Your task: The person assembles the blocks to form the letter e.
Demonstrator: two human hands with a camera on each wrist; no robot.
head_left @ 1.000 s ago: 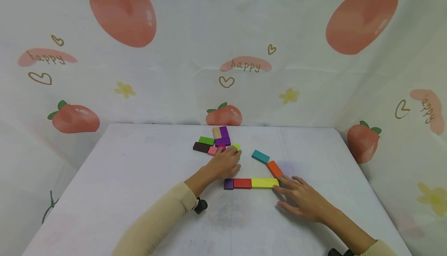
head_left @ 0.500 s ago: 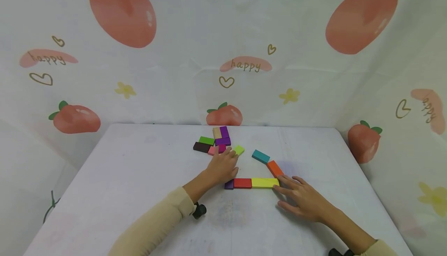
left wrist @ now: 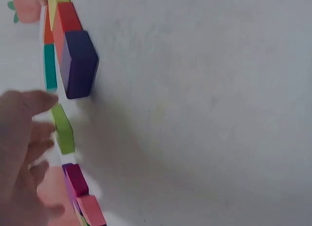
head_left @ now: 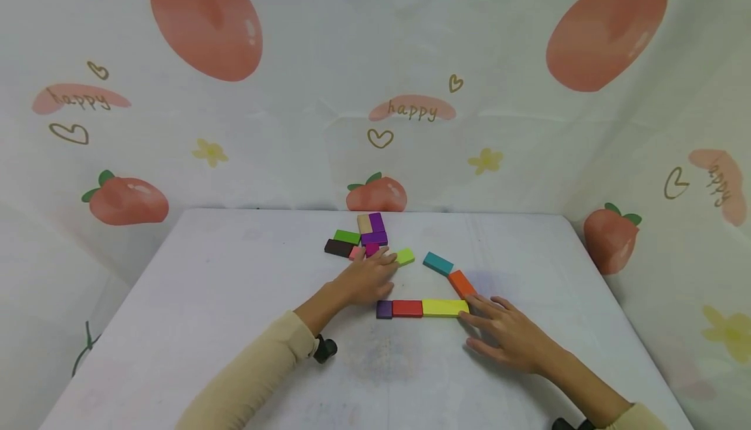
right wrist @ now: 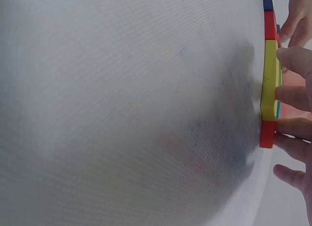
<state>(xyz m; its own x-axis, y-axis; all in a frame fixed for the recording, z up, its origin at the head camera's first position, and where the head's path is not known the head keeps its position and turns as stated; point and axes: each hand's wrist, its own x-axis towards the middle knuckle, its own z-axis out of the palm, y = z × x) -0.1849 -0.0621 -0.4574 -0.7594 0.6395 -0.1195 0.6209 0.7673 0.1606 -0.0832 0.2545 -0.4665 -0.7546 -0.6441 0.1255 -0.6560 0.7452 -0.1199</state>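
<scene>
My left hand point(head_left: 366, 280) reaches over the table, its fingers spread beside the lime-green block point(head_left: 405, 257) and close to the pink block point(head_left: 356, 253) and magenta block point(head_left: 372, 248). In the left wrist view some fingers overlap the edge of the lime-green block point(left wrist: 63, 129); contact cannot be told. My right hand point(head_left: 510, 333) lies with fingers extended at the right end of the yellow block point(head_left: 444, 308) and the lower end of the orange block point(head_left: 461, 283). A dark purple block point(head_left: 384, 309), a red block point(head_left: 407, 308) and the yellow block form a straight row.
The teal block point(head_left: 438, 262) touches the orange one's upper end at an angle. Behind my left hand lie a black block point(head_left: 338, 247), a green block point(head_left: 347, 236), a beige block point(head_left: 364, 223) and two purple blocks point(head_left: 374, 238). A white patterned cloth hangs behind the table point(head_left: 235, 326).
The lime-green block has slid right, away from the cluster and toward the teal block. My left hand has drawn back to the left. My right hand stays in place.
</scene>
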